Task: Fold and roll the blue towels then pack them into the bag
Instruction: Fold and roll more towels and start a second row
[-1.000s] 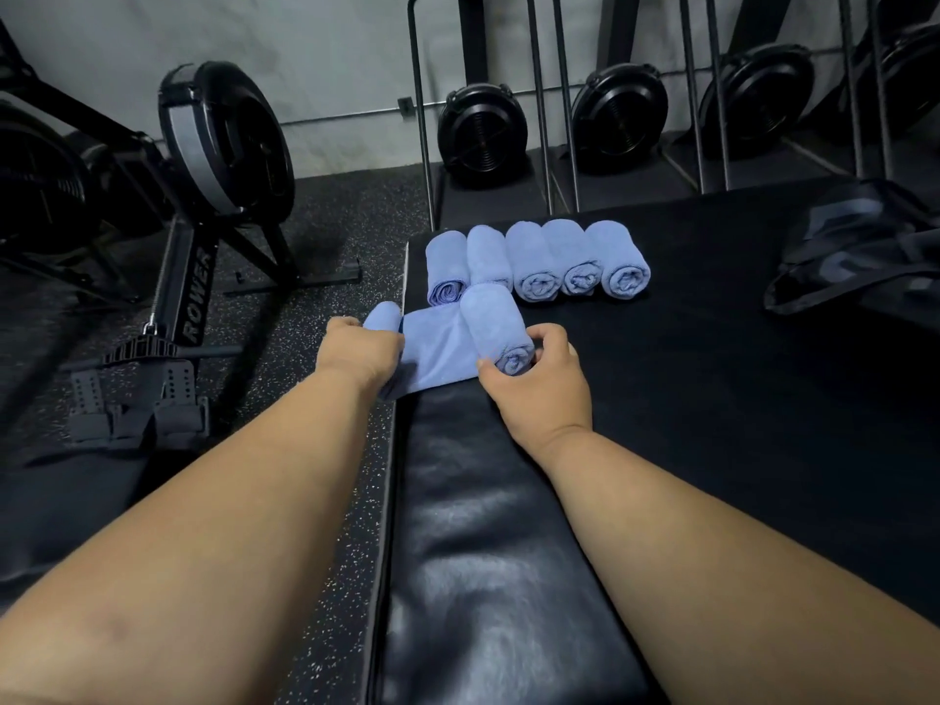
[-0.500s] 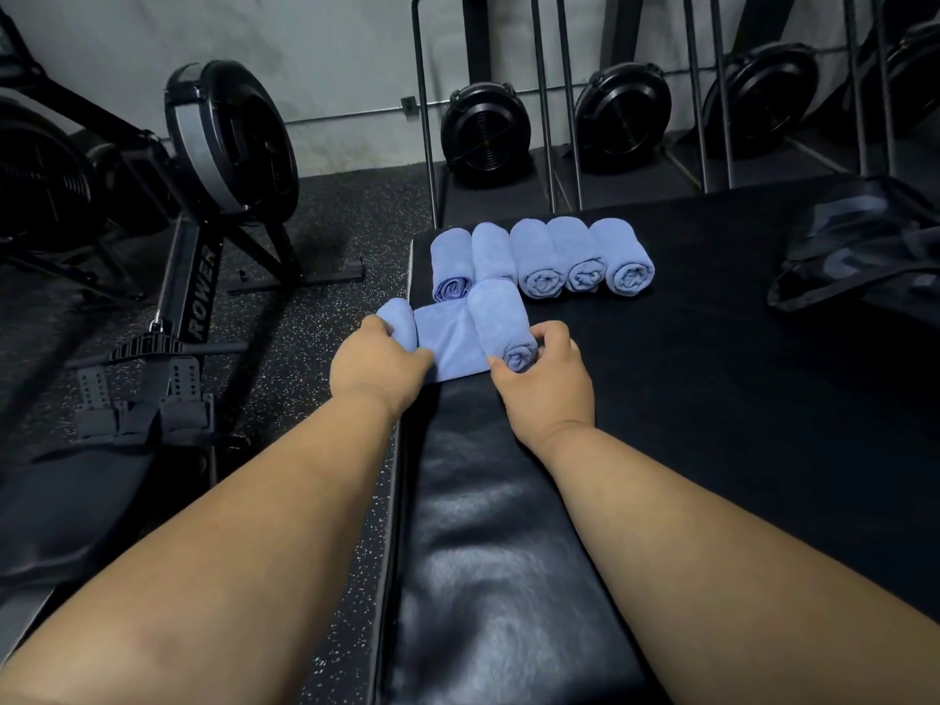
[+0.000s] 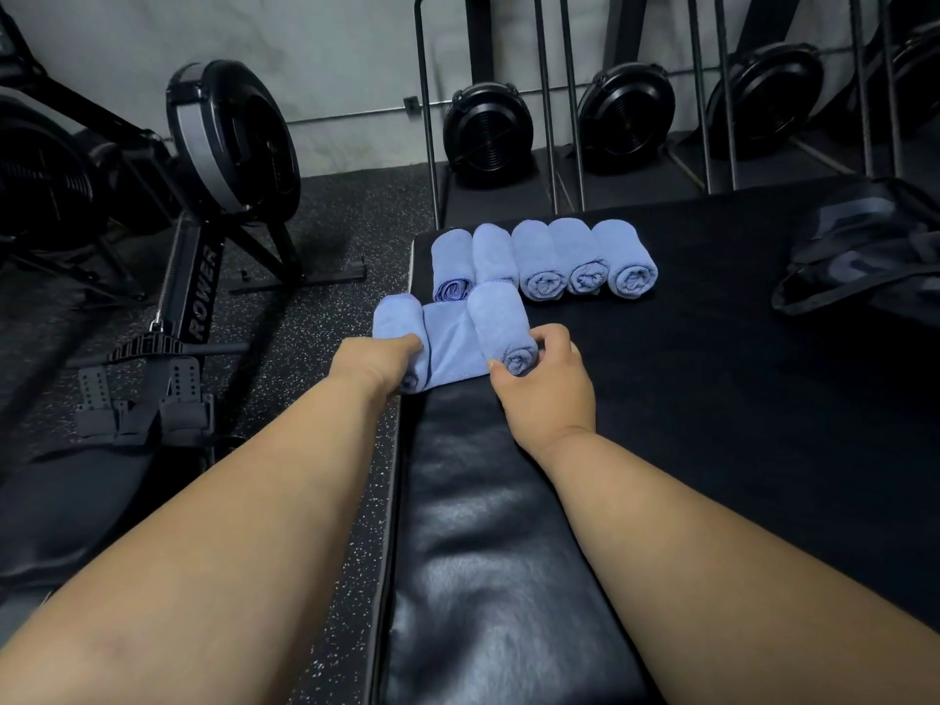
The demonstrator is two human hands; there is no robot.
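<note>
A blue towel (image 3: 451,343) lies near the left edge of a black padded bench (image 3: 508,577), rolled inward from both ends, with a flat strip left between the two rolls. Each roll's long axis runs away from the viewer, leaning slightly left, spiral ends facing the viewer. The left hand (image 3: 374,366) is closed around the left roll, which overhangs the bench edge; the right hand (image 3: 541,386) pinches the near end of the right roll between thumb and fingers. Holding both ends probably keeps the rolls tight while they are brought together. Just beyond, touching the towel, five finished rolls (image 3: 544,262) sit side by side in a row, pointing the same way, likely staged for packing. A dark bag (image 3: 859,251) rests well apart at the bench's far right.
</note>
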